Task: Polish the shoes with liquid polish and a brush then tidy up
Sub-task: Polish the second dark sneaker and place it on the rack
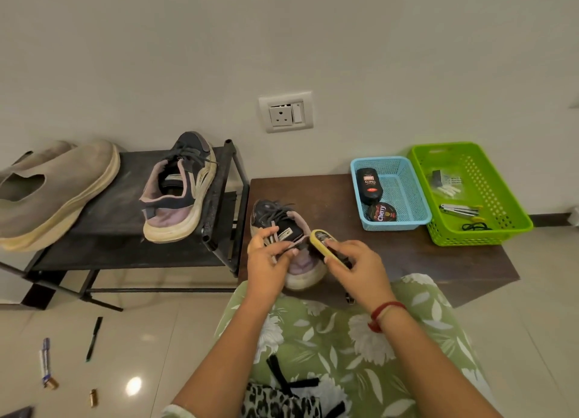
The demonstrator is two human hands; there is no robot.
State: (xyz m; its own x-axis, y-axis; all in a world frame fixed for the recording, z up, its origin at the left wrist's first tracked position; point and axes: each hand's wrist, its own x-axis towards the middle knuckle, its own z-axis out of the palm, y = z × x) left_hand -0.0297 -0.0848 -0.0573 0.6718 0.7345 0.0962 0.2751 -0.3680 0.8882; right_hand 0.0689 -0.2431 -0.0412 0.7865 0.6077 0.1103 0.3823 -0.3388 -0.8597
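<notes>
On bench (438,261), shoe (275,214) sits heel toward the person. Left hand (269,256) grips its upper by the tongue, likely to steady it. Right hand (354,261) grips brush (324,240) against the collar. Polish (369,181) lies in basket (407,198), within reach.

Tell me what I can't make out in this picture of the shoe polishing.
All in the head view:
Sides of the held shoe: hidden behind the left hand and right hand.
Bristles of the brush: facing away from the camera.
Contents of the green basket: too small to name.
The grey shoes: cut off by the left edge.
</notes>
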